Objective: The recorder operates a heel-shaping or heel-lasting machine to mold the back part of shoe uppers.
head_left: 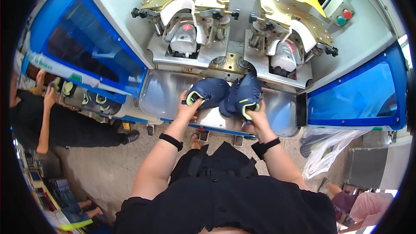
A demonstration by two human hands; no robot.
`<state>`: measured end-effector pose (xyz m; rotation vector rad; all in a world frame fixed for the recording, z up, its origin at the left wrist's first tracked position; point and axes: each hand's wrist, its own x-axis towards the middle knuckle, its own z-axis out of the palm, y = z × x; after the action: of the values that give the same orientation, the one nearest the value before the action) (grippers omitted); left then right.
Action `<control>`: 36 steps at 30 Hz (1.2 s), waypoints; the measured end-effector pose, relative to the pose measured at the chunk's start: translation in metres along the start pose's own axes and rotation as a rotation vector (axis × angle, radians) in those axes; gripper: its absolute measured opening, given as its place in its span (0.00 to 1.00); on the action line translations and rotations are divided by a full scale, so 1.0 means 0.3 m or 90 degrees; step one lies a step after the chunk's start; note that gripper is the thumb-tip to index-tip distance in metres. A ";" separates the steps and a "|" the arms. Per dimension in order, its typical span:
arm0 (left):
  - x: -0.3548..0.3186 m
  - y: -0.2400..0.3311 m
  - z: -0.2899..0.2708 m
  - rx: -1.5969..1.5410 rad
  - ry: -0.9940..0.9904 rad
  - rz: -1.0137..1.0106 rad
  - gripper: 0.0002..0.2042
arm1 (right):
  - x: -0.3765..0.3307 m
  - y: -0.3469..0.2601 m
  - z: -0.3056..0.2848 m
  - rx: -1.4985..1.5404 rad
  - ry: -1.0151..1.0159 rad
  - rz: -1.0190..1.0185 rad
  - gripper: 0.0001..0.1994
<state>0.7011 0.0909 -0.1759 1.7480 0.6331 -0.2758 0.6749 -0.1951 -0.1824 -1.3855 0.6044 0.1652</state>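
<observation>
Two navy shoe uppers with lime-green lining are in my hands above a metal tray (160, 87). My left hand (189, 107) is closed round the heel of the left shoe upper (213, 92), its thumb in the opening. The right shoe upper (242, 95) is gripped at its heel by my right hand (258, 115), toe pointing away from me. The two uppers touch or nearly touch. Just beyond them stand two machine stations, a left metal mould (184, 39) and a right metal mould (284, 56), each with a red light pattern on top and a white curved pad by it.
Blue-framed window doors flank the machine, the left door (86, 39) and the right door (353, 93). Red and green buttons (344, 16) sit on the right wall. At left a co-worker (65, 121) handles shoes by a rack. Clear plastic sheeting (327, 147) hangs at lower right.
</observation>
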 end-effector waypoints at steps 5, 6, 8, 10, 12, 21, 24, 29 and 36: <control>0.108 0.012 -0.128 -0.325 -0.272 -0.122 0.13 | -0.039 -0.061 0.001 0.132 0.097 -0.132 0.51; 0.123 0.003 -0.161 -0.359 -0.282 -0.165 0.12 | -0.052 -0.055 -0.004 0.087 0.159 -0.154 0.51; 0.144 -0.028 -0.226 -0.385 -0.309 -0.210 0.13 | -0.074 -0.023 -0.012 0.041 0.281 -0.222 0.52; 0.160 -0.060 -0.284 -0.501 -0.307 -0.246 0.15 | -0.087 0.021 -0.028 0.126 0.329 -0.214 0.50; 0.172 -0.079 -0.307 -0.466 -0.290 -0.250 0.17 | -0.081 0.062 -0.053 0.146 0.424 -0.206 0.45; 0.149 -0.026 -0.262 -0.343 -0.411 -0.274 0.33 | 0.008 0.036 -0.298 -0.020 0.172 0.241 0.16; 0.122 -0.046 -0.326 -0.214 -0.358 -0.200 0.48 | -0.002 0.012 -0.317 -0.297 0.275 0.256 0.26; 0.160 -0.097 -0.331 0.039 -0.298 0.060 0.44 | 0.034 -0.074 -0.279 -0.720 0.372 0.168 0.38; 0.184 -0.090 -0.235 0.146 -0.373 0.189 0.38 | 0.090 -0.104 -0.311 -0.105 -0.023 0.158 0.13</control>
<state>0.7216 0.1768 -0.2062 1.8295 -0.0854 -0.6391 0.6833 -0.2963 -0.1742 -1.4594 0.7451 0.4454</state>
